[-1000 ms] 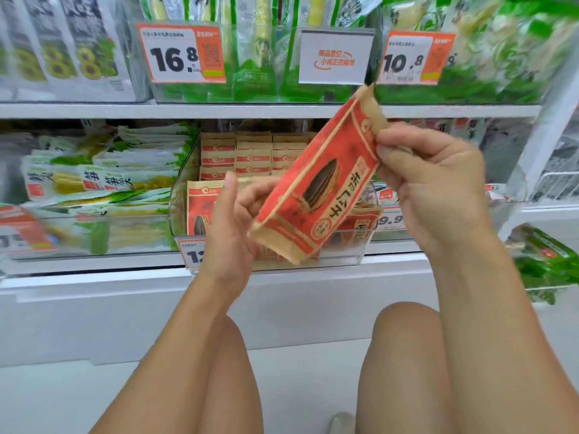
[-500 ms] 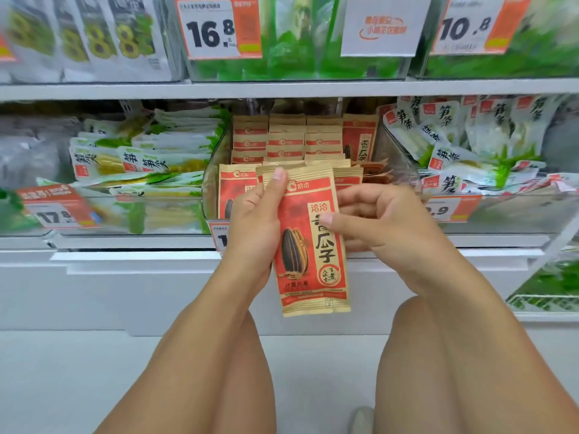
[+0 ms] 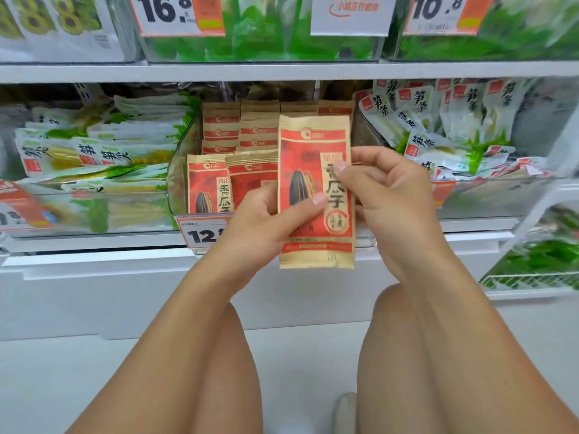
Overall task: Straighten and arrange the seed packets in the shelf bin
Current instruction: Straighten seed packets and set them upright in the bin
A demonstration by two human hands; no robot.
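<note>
Seed packets [image 3: 221,133], rear of shelf bin [image 3: 175,183]: stacked in neat upright rows, faces forward. Judged done.
Front row, left side: two packets [image 3: 232,183] standing upright, slightly overlapped. Judged near done.
Front row, right side: not yet filled; contents hidden behind the held packet.
Held packet [image 3: 310,189]: upright, print facing out, in front of the bin's right half, lower edge hanging below the shelf lip. Not yet seated. Judged the step in hand.
Left hand [image 3: 266,220]: raised from below, thumb across the packet's face, fingers behind its left edge; grasping the packet.
Right hand [image 3: 391,195]: raised at the packet's right edge, thumb and forefinger pinching it near mid-height, remaining fingers curled.
Price tag [image 3: 203,233]: clipped to the bin front, partly covered by the left hand.
Remaining: lowering packet into the front row, squaring edges.
</note>
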